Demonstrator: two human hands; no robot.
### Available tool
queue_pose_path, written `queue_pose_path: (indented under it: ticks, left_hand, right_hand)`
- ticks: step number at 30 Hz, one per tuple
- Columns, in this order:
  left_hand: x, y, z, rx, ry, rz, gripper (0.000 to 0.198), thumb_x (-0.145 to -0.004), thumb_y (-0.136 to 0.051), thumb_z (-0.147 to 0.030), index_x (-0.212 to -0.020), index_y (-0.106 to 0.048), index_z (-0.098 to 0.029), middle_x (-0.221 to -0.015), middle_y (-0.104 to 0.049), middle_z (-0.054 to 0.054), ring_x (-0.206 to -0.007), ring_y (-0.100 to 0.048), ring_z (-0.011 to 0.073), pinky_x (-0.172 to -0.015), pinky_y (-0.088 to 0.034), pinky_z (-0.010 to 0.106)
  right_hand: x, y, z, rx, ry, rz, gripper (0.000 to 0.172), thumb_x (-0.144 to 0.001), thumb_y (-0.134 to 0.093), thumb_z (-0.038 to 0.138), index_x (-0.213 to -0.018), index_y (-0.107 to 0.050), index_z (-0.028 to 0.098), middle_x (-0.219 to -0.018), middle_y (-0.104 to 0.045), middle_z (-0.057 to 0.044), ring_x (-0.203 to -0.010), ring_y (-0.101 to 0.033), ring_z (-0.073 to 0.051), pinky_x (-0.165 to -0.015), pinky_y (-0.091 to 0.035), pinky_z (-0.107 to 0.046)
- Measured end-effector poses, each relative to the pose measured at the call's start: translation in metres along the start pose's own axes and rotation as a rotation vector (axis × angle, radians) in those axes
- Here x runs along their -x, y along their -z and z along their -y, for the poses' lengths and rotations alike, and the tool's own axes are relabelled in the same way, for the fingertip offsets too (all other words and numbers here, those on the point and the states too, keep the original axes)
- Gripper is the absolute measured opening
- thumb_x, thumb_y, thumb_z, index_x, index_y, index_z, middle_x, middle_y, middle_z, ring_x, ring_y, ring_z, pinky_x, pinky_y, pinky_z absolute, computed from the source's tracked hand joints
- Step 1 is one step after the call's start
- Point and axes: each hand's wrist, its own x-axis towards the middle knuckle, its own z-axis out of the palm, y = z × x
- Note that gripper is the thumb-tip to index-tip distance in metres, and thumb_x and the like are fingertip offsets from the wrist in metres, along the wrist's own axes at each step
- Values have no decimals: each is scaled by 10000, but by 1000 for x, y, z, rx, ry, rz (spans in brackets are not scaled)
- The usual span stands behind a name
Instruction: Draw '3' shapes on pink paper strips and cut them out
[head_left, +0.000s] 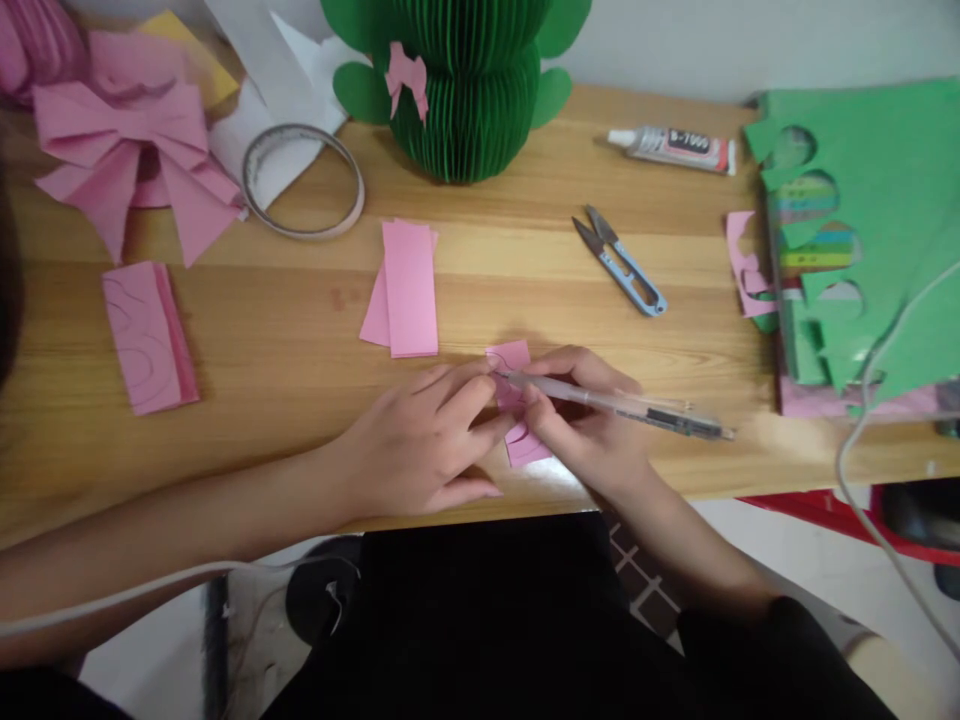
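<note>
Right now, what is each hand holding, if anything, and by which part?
The right hand holds the pen by the barrel, near its writing end. The left hand grips nothing, resting on the pink paper under the pen.

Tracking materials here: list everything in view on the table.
Marked paper: 1, pink, front
Pen: 1, translucent, front
Strips: 2 visible, pink, centre
Folded paper: 1, pink, left
Large bow: 1, pink, left
Pleated item: 1, pink, top left
Sheet: 1, yellow, top left
White paper: unclear, white, top left
Tape: 1, whitish, upper left
Ornament: 1, green, top centre
Small bow: 1, pink, on ornament
Glue: 1, silver, upper right
Snips: 1, blue, right
Cut sheets: unclear, green, right
Underlayer: unclear, multicoloured, right
Scrap: 1, pink, right
Left hand: 1, at marked paper
Right hand: 1, holding pen
</note>
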Motion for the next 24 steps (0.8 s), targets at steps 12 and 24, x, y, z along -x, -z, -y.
queue_pose_path:
  ticks: [12,24]
  left_hand:
    - [0,-1,-1,12,22,-49,415,-976,-487,-470,-1098,-678,-122,-1060,-602,145,-1045,-626,309,-886,-574,447]
    - [0,-3,1,31,6,-44,426,-958,-534,-490,-1121,-678,-124,-1059,-592,157,-1060,-607,325,-885,-567,463]
  right_hand:
    - [-1,-2,-2,78,86,3,71,-848,-649,207,-913,-678,209,-828,-750,-19,-706,-693,-132,-626,-562,-269]
    - [0,-1,-3,75,109,16,102,-844,-667,192,-930,-707,230,-882,-771,-22,-797,-722,-158,-733,-597,-307]
